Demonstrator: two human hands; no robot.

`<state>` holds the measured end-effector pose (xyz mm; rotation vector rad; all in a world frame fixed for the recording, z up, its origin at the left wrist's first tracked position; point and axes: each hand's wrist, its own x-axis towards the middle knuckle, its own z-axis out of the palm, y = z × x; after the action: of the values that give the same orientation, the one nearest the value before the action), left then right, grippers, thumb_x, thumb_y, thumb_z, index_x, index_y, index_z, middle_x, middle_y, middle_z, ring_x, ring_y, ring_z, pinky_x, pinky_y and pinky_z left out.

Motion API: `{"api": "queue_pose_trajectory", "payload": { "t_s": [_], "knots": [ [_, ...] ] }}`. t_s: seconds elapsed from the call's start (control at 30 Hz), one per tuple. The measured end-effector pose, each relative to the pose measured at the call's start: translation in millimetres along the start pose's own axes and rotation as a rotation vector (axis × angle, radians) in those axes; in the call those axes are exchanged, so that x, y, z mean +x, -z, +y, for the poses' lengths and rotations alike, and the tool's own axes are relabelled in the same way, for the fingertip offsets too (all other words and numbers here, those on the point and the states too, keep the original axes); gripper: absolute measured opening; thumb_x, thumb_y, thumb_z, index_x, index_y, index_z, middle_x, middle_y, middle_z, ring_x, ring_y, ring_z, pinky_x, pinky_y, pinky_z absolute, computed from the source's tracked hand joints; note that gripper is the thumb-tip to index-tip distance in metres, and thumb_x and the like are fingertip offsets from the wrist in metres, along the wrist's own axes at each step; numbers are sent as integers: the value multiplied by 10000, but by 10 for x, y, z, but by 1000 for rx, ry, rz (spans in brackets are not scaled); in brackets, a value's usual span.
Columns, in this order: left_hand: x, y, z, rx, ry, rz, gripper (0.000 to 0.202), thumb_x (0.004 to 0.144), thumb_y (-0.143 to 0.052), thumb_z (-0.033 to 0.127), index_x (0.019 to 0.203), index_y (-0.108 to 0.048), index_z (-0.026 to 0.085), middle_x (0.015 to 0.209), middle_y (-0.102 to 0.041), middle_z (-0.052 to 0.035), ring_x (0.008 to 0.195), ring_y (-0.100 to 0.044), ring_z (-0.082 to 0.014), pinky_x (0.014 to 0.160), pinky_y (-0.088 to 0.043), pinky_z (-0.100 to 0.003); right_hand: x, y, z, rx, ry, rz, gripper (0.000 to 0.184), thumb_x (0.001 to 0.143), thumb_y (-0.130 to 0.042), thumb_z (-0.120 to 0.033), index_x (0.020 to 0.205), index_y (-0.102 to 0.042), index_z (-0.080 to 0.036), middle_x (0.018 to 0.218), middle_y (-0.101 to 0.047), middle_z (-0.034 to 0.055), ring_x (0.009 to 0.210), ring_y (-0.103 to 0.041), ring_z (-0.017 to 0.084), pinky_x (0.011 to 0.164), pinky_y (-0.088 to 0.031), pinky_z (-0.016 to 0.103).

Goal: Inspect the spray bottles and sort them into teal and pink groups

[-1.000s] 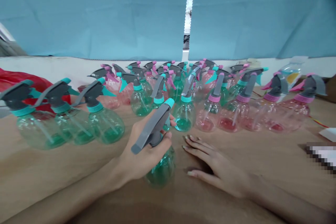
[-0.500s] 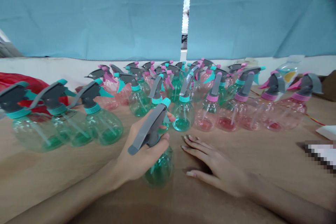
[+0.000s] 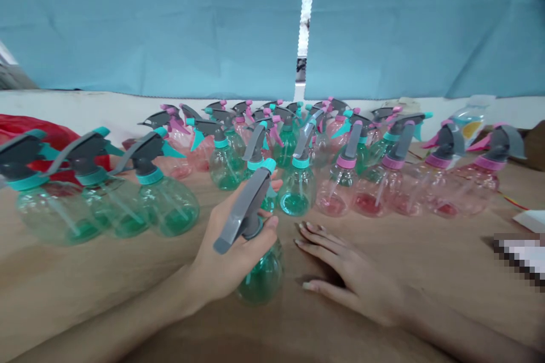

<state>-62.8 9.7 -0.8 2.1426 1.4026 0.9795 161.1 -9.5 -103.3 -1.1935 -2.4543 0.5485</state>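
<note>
Left grip wraps a spray bottle below its grey head
Clear, round green body beneath, toward the worktop's front edge; right grip spread.

On my head camera I see a wide blue sheet filling the upper part of the view, faintly creased, with a long diagonal fold toward the right. A bright, ragged-edged vertical strip splits it near the middle; from here I cannot tell whether it is a gap or a shiny surface. Lower down it darkens in a mottled patch, then turns pale again. Beneath the sheet I make out a low white wall running across the back. A brown bench spreads in front, lighter at left and shaded along its near edge
</note>
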Motion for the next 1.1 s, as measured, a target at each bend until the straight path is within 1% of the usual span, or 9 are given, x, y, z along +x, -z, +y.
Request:
{"api": "queue_pose_trajectory", "payload": {
  "t_s": [0.07,0.17,0.3,0.47,0.6,0.77,0.83,1.0,1.1],
  "knots": [
    [5,-4,-4,-18,0,-13,451,811,-504,297,1261,-482,278,842,-667,-16,823,-643,-219,754,-531,-329,-3,2,-3,9,-3,5,604,879,-482,-513,1413,-332,-275,1505,-259,13,1378,-215,247,1109,-246,467],
    [5,-13,-29,-48,2,-36,451,815,-513,286,1263,-462,301,1002,-666,-20,823,-640,-205,755,-528,-320,-2,9,-10,11,-5,4,598,879,-481,-512,1410,-340,-275,1504,-263,14,1378,-217,245,1110,-248,461],
    [-3,-18,-55,-98,-5,-55,438,824,-519,274,1254,-449,319,1176,-619,-13,869,-637,-195,802,-513,-315,4,9,-9,22,-5,7,602,874,-491,-511,1410,-337,-285,1499,-277,19,1374,-225,257,1107,-246,475],
    [-1,-19,-55,-85,-21,-61,422,844,-505,283,1258,-434,317,1120,-638,-3,883,-626,-193,805,-506,-296,4,5,0,18,0,6,604,874,-486,-517,1411,-337,-284,1503,-267,15,1376,-219,249,1109,-249,462],
    [13,-23,-54,-96,-26,-68,391,845,-509,276,1229,-448,328,1168,-617,12,878,-619,-184,819,-498,-295,3,12,-5,3,6,7,603,877,-478,-524,1405,-353,-262,1505,-263,22,1378,-218,233,1115,-243,441],
    [11,-13,-48,-122,-13,-69,407,832,-522,274,1230,-455,320,1205,-598,-8,829,-634,-177,827,-503,-311,5,14,-4,20,14,20,598,873,-490,-518,1402,-357,-273,1500,-276,25,1374,-227,246,1112,-247,453],
    [5,-8,-45,-123,-7,-72,404,837,-516,283,1234,-451,320,1169,-610,-13,820,-636,-177,798,-514,-302,4,14,-2,25,14,19,597,873,-492,-514,1402,-358,-272,1500,-275,27,1375,-225,249,1109,-250,458],
    [10,-11,-40,-72,-19,-49,383,850,-493,309,1232,-467,307,907,-647,-7,826,-636,-194,781,-516,-299,2,16,-3,16,5,14,603,872,-488,-521,1405,-349,-278,1499,-276,22,1375,-226,245,1109,-250,463],
    [16,-18,-32,-79,-26,-54,381,849,-493,299,1229,-470,306,965,-647,-8,829,-638,-182,800,-511,-291,4,18,-9,2,3,10,602,877,-475,-525,1406,-350,-265,1501,-272,24,1377,-221,237,1112,-245,456]
  ]
}}
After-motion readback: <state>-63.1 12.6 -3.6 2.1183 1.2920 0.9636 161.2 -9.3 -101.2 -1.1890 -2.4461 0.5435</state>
